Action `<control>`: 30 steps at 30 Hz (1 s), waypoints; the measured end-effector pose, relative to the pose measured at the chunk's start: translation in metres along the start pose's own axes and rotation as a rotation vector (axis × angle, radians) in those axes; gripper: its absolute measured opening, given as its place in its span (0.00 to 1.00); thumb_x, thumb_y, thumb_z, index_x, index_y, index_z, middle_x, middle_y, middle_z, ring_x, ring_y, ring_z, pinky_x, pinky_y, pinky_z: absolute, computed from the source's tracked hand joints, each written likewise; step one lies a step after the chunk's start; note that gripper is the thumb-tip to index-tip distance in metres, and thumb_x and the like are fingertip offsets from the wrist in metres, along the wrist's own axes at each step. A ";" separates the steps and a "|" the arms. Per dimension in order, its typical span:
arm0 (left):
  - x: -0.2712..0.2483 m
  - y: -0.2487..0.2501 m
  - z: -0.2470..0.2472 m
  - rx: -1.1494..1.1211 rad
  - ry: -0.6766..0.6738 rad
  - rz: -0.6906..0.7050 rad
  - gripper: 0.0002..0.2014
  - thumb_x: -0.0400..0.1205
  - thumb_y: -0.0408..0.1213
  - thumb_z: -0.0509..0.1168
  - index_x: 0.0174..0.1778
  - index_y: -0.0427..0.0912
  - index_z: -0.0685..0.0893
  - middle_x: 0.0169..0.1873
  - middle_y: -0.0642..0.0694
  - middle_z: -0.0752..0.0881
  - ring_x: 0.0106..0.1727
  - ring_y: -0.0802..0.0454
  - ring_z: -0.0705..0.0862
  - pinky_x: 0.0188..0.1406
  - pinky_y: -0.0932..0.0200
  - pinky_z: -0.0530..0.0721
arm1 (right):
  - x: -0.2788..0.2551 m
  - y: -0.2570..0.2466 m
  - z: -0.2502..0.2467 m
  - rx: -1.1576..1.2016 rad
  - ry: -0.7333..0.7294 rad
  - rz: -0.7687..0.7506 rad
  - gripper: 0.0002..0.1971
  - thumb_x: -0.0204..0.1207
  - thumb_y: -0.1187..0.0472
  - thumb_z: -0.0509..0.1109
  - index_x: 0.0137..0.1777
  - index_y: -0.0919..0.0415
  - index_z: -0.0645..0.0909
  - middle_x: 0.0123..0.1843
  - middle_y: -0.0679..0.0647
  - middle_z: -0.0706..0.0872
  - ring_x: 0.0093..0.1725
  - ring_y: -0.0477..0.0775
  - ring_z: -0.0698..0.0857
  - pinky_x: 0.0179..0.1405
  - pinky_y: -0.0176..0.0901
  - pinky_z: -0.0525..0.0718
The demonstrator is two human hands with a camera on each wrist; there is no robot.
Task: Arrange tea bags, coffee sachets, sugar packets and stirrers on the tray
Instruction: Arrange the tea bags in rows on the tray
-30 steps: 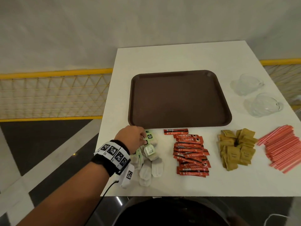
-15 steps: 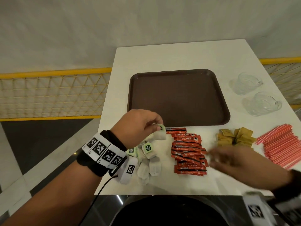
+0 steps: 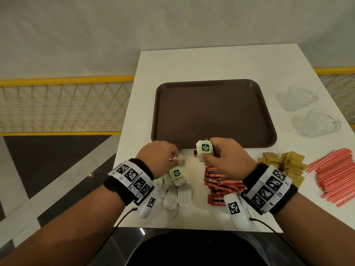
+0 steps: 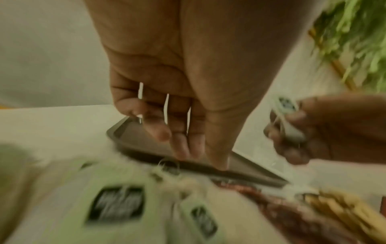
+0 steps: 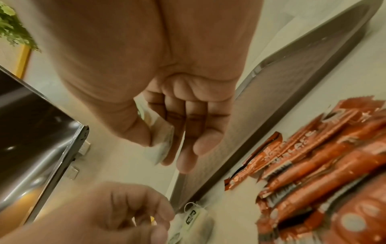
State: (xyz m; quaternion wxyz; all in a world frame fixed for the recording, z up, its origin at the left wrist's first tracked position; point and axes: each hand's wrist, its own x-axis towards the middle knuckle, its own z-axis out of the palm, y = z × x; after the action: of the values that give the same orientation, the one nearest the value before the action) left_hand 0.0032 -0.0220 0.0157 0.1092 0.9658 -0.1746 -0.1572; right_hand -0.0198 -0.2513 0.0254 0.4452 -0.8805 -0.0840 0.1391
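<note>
My right hand [image 3: 208, 153] pinches one tea bag [image 3: 204, 148] with a green tag, held just above the near rim of the empty brown tray [image 3: 211, 112]. The right wrist view shows thumb and fingers [image 5: 188, 148] clamped on that bag [image 5: 162, 140]. My left hand [image 3: 175, 157] hangs over the pile of tea bags [image 3: 177, 187]. Its fingers [image 4: 183, 145] point down at the pile and hold nothing I can see. Red coffee sachets [image 3: 221, 185], brown sugar packets [image 3: 284, 166] and red stirrers [image 3: 334, 173] lie in a row to the right.
Two glass cups [image 3: 295, 98] [image 3: 317, 123] stand right of the tray. The white table [image 3: 211, 62] ends just behind my wrists. A yellow mesh railing [image 3: 63, 104] runs past its left side, over a dark floor.
My left hand lifted a tea bag from the pile. The right hand came in from the right and now holds it. The left hand has dropped back over the pile.
</note>
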 end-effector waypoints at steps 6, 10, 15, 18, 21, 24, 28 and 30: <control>0.007 -0.008 0.039 0.098 0.098 -0.260 0.21 0.81 0.61 0.59 0.53 0.48 0.85 0.49 0.48 0.84 0.52 0.46 0.83 0.49 0.48 0.85 | -0.001 0.002 -0.002 0.120 -0.039 0.004 0.07 0.75 0.62 0.76 0.48 0.58 0.81 0.41 0.54 0.91 0.37 0.46 0.92 0.43 0.51 0.91; 0.014 -0.002 0.043 0.166 0.061 -0.359 0.24 0.79 0.66 0.59 0.46 0.48 0.86 0.46 0.46 0.85 0.50 0.45 0.83 0.48 0.48 0.86 | 0.000 0.008 -0.009 0.130 -0.060 -0.016 0.06 0.74 0.65 0.75 0.44 0.62 0.80 0.40 0.53 0.91 0.37 0.46 0.91 0.42 0.51 0.90; 0.013 0.003 0.041 0.053 0.089 -0.397 0.17 0.74 0.61 0.70 0.49 0.53 0.86 0.47 0.49 0.84 0.50 0.47 0.83 0.49 0.50 0.85 | 0.002 0.012 -0.026 0.192 -0.078 -0.033 0.05 0.77 0.73 0.64 0.41 0.71 0.70 0.39 0.60 0.90 0.36 0.52 0.89 0.39 0.47 0.87; 0.009 0.004 0.034 -0.101 0.145 -0.403 0.10 0.73 0.52 0.75 0.39 0.55 0.81 0.40 0.53 0.85 0.44 0.50 0.84 0.41 0.57 0.80 | 0.004 0.015 -0.032 0.174 -0.103 -0.027 0.02 0.80 0.69 0.62 0.46 0.64 0.72 0.34 0.62 0.79 0.31 0.53 0.77 0.33 0.49 0.78; 0.005 0.010 0.024 -0.204 0.164 -0.371 0.12 0.74 0.51 0.76 0.34 0.57 0.79 0.33 0.58 0.83 0.38 0.56 0.82 0.35 0.61 0.73 | 0.006 0.017 -0.034 0.160 -0.121 -0.053 0.07 0.81 0.67 0.62 0.55 0.57 0.76 0.37 0.53 0.78 0.29 0.45 0.73 0.29 0.36 0.74; 0.003 0.023 0.009 -0.370 0.230 -0.239 0.10 0.71 0.48 0.79 0.38 0.57 0.83 0.31 0.57 0.83 0.33 0.63 0.79 0.33 0.69 0.73 | 0.011 0.014 -0.032 0.094 -0.148 -0.123 0.14 0.79 0.62 0.71 0.63 0.52 0.79 0.47 0.39 0.81 0.36 0.34 0.81 0.36 0.24 0.77; 0.004 0.042 -0.015 -0.637 0.274 -0.062 0.12 0.69 0.41 0.81 0.43 0.53 0.86 0.33 0.51 0.87 0.34 0.59 0.83 0.37 0.62 0.83 | 0.025 0.008 -0.020 0.046 -0.113 -0.196 0.09 0.74 0.57 0.77 0.53 0.51 0.84 0.39 0.44 0.85 0.36 0.38 0.84 0.36 0.39 0.82; 0.007 0.044 -0.023 -0.725 0.304 -0.024 0.13 0.70 0.40 0.81 0.47 0.53 0.86 0.36 0.50 0.89 0.38 0.53 0.86 0.41 0.57 0.86 | 0.032 0.003 -0.017 0.122 -0.077 -0.191 0.04 0.76 0.59 0.76 0.44 0.58 0.84 0.35 0.49 0.86 0.32 0.41 0.83 0.32 0.41 0.82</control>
State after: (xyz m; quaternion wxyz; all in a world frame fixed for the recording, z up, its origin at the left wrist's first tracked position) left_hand 0.0039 -0.0610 0.0473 0.4662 0.8788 -0.0783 -0.0653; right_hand 0.0161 -0.2572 0.0267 0.5056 -0.8338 -0.1762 0.1347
